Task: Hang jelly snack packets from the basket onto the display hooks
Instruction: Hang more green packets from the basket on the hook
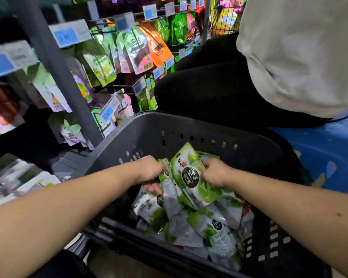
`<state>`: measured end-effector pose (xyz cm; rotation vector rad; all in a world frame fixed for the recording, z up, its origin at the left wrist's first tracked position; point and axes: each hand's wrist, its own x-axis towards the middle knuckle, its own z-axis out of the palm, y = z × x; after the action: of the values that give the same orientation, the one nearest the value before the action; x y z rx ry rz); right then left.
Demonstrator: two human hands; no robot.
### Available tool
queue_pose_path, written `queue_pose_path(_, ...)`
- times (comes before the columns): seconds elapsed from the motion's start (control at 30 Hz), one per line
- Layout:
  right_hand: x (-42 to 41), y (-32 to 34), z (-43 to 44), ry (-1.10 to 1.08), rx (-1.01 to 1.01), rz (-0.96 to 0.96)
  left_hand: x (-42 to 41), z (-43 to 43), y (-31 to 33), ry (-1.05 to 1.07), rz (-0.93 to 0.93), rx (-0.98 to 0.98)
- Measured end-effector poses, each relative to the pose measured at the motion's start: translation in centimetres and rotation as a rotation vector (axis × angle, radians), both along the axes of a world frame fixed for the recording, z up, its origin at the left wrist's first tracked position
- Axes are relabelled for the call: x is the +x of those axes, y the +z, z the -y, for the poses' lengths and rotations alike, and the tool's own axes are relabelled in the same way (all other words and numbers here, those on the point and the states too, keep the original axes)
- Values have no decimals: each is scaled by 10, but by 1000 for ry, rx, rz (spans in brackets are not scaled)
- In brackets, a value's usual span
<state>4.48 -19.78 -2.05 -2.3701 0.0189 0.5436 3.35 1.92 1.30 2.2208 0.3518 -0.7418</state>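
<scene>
Our right fingers (pixel 205 167) curl over the right edge of the front packet (pixel 190 177), a green-and-white pouch with a dark round label. Our left fingers (pixel 154 186) wrap from below round a second packet (pixel 166 178) that stands edge-on, touching the first. Both the right hand (pixel 216 174) and the left hand (pixel 150 169) are closed on their loads, and neither is spread wide. The two pouches are lifted just above a loose pile (pixel 209 223) of the same snack, which lies in the grey basket (pixel 189 122) where both hands are working. We judge these packets light and soft. The glossy film looks likely to slip, and the filling would probably sag to the lower end, so a grip at mid-body would let the pouch fold. The better hold seems to be a pinch on the flat sealed strip at the top corner, which keeps the hang hole free; we cannot make out that hole here. Beyond the basket's far-left corner the hooks (pixel 125 86) jut from the rack, most of them carrying hung pouches (pixel 138 51) behind blue price tags (pixel 68 36). A second person (pixel 289 57) in dark trousers and a pale top crouches just beyond the basket's far rim, beside a blue crate (pixel 321 153).
</scene>
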Motion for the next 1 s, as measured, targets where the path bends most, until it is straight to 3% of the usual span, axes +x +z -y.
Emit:
queue_pose_path(0.1, -5, 3, -16, -25, 50, 92, -3, 4, 3, 122, 109, -102)
queue_pose_path(0.27, -15, 17, -41, -45, 249, 190, -7, 14, 11, 231, 329, -40)
queue_pose_path(0.43, -17, 18, -42, -20, 335, 181, -13, 13, 13, 401, 263, -274)
queue_pose_path(0.63, -25, 21, -50, 88, 276, 102, -5, 6, -1, 515, 300, -266)
queue_pose_path(0.83, -18, 7, -58, -22, 152, 274, -20, 20, 17, 506, 261, -380)
queue_pose_path(1.0, -4, -4, -43, -103, 182, 201, -17, 14, 12, 369, 215, -418)
